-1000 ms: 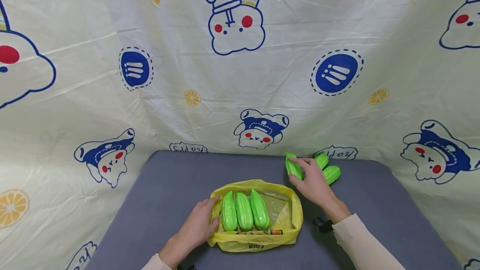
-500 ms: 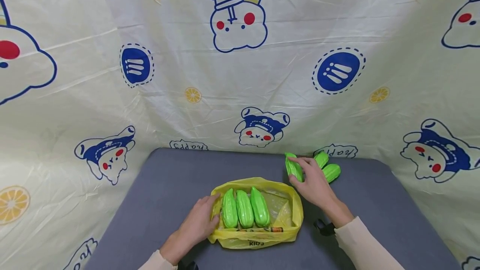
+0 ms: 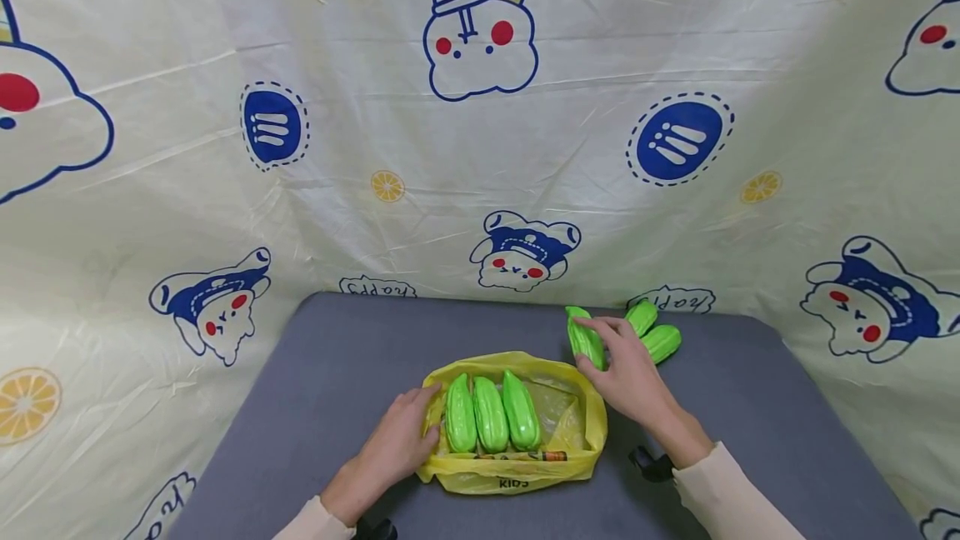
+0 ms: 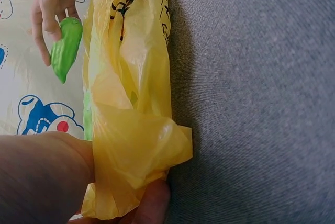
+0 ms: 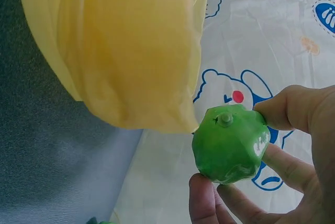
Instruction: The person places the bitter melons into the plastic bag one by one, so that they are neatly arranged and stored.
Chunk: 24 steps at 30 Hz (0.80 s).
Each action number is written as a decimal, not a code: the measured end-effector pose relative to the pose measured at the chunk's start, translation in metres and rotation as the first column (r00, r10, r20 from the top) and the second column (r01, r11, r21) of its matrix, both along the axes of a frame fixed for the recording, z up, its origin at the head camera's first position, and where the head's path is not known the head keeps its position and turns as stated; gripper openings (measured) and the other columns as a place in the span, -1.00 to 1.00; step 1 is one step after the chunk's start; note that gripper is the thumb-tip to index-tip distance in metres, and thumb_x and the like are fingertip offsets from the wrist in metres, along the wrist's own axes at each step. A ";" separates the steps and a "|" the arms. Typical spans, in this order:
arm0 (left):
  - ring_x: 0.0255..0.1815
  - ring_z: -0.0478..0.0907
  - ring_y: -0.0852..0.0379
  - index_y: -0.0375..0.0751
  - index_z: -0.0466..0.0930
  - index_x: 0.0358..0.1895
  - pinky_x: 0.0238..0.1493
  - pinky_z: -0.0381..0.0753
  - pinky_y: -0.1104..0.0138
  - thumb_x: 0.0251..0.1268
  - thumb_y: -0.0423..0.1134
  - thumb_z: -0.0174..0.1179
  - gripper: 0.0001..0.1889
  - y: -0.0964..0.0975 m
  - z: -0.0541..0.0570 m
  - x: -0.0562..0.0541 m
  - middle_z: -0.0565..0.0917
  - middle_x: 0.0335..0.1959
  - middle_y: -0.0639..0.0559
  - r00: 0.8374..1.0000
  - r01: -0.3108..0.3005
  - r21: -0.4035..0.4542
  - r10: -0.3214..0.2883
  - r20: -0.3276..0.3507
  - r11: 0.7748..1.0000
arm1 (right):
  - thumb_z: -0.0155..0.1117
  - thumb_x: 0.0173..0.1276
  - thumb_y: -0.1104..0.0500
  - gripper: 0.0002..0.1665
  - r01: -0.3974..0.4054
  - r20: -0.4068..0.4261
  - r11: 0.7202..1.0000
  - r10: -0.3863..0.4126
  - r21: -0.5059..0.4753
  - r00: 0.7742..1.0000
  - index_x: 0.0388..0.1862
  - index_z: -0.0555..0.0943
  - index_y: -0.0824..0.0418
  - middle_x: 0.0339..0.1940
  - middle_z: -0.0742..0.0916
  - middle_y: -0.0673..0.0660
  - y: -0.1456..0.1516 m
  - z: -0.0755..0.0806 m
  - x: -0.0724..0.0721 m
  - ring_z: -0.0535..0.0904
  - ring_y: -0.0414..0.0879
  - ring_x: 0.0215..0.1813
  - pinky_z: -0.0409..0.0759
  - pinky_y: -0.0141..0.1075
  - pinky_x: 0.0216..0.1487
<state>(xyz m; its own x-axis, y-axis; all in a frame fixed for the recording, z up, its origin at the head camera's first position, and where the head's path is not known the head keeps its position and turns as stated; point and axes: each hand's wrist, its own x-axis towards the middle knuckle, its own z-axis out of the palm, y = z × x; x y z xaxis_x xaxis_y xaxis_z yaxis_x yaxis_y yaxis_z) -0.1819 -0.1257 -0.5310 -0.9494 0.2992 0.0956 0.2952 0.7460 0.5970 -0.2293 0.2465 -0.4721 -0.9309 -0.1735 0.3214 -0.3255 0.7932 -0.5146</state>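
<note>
My right hand [image 3: 630,373] pinches a bumpy green bitter melon [image 3: 584,342] between thumb and fingers, just beyond the back right corner of a yellow plastic bag [image 3: 513,473]. The right wrist view shows this bitter melon [image 5: 227,148] end-on, beside the yellow bag [image 5: 131,46]. At the bag's left end my left hand [image 3: 399,438] holds the rim; the thin plastic [image 4: 138,145] hides part of that hand in the left wrist view. Three bitter melons [image 3: 491,417] lie side by side in the left and middle of the open bag, tips pointing away.
Two more bitter melons [image 3: 662,344] lie at the table's back edge, partly behind my right hand. The grey table [image 3: 322,373] meets a printed cloth backdrop [image 3: 420,140] there. A black wrist strap [image 3: 651,463] is at my right wrist.
The right hand has shifted slightly left and toward the bag with the bitter melon, away from the other two. My left hand stays at the bag's rim. The head view has tilted down a little.
</note>
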 end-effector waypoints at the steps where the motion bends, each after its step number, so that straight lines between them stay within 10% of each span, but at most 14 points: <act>1: 0.45 0.69 -0.47 -0.44 0.57 0.62 0.46 0.71 -0.30 0.50 -0.44 0.45 -0.35 0.000 0.000 0.000 0.73 0.44 -0.44 1.000 -0.001 -0.001 0.001 0.001 1.000 | 0.50 0.62 0.22 -0.32 -0.003 -0.001 1.000 0.003 -0.001 1.000 0.67 0.65 0.15 0.59 0.59 0.48 -0.001 0.000 0.001 0.64 0.09 0.04 0.62 -0.09 -0.02; 17: 0.42 0.71 -0.44 -0.43 0.58 0.61 0.42 0.74 -0.29 0.50 -0.44 0.45 -0.35 0.000 0.003 0.002 0.74 0.42 -0.42 1.000 -0.004 -0.004 0.004 0.006 1.000 | 0.52 0.63 0.22 -0.32 -0.049 -0.006 0.999 0.049 -0.001 0.999 0.67 0.66 0.10 0.59 0.60 0.45 -0.012 0.003 0.017 0.76 0.21 0.25 0.80 0.02 0.07; 24: 0.43 0.71 -0.45 -0.42 0.58 0.62 0.43 0.73 -0.29 0.49 -0.44 0.44 -0.35 0.000 0.001 0.001 0.73 0.43 -0.42 1.000 0.000 0.001 0.000 0.006 1.000 | 0.55 0.62 0.19 -0.32 -0.049 0.002 0.999 0.049 0.021 0.999 0.66 0.67 0.05 0.60 0.63 0.41 -0.016 0.002 0.022 0.70 0.02 0.04 0.67 -0.16 -0.05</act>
